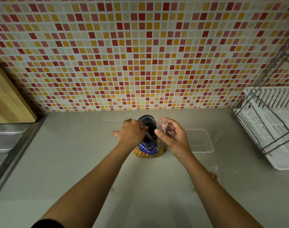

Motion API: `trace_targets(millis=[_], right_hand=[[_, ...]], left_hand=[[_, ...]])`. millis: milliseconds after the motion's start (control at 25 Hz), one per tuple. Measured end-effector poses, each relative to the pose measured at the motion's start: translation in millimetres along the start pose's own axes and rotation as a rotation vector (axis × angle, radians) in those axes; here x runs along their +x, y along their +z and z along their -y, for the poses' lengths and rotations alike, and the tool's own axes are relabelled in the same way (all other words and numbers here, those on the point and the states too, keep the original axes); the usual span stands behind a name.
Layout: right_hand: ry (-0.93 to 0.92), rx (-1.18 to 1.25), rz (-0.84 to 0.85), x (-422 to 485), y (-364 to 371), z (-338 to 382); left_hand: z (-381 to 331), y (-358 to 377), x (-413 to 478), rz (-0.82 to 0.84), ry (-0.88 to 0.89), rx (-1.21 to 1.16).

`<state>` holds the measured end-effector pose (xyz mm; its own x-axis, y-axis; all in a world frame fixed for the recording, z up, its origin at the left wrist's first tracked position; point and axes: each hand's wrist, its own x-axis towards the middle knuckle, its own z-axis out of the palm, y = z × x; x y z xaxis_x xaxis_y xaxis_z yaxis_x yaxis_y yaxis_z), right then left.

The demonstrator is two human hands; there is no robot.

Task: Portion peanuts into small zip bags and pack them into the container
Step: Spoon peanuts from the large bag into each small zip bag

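Currently: right grip [171,137] pinches a small clear zip bag [161,126] between thumb and fingers and holds it up, touching the right rim of the peanut bag's mouth. The zip bag's contents cannot be made out.

Left grip [132,131] is at the left rim of the same mouth, with the fingers curled over the opening and the thumb stretched out to the left. A thin pale streak runs from the fingers down into the dark interior. Whether the fingers clamp the rim, a utensil or nothing cannot be told.

Peanut bag [148,148]: blue label with partly hidden white lettering and a clear lower section full of peanuts. It stands upright, mouth open, on the grey surface [74,162], between the two forearms.

Clear rectangular container [200,141]: on the surface just right of the right grip, open side up, apart from the peanut bag.

Periphery: white dish rack [270,127] with a wire frame at far right, a wooden cutting board [7,97] leaning at far left with a steel sink [3,142] below it, and a mosaic tile wall [140,55] behind.
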<state>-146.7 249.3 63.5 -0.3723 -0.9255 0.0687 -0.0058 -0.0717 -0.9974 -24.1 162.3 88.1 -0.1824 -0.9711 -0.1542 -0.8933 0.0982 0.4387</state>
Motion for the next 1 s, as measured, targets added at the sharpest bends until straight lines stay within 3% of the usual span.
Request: trace_targets(millis=[80,200,360,720,1000], right_hand=[[0.004,-0.009,0.007,0,0,1],[0.024,0.001,0.004,-1,-7,3],[0.015,0.002,-0.005,-4,-9,8],[-0.001,-0.022,-0.090,-3,-8,17],[-0.061,-0.469,-0.099,2,2,23]], left_hand=[[4,0,1,0.005,0.039,-0.234],[11,-11,3,0.016,-0.071,-0.550],[15,-26,1,-0.030,-0.130,-0.655],[36,-46,7,0.044,-0.396,-0.951],[43,-69,15,-0.043,-0.391,-1.007]])
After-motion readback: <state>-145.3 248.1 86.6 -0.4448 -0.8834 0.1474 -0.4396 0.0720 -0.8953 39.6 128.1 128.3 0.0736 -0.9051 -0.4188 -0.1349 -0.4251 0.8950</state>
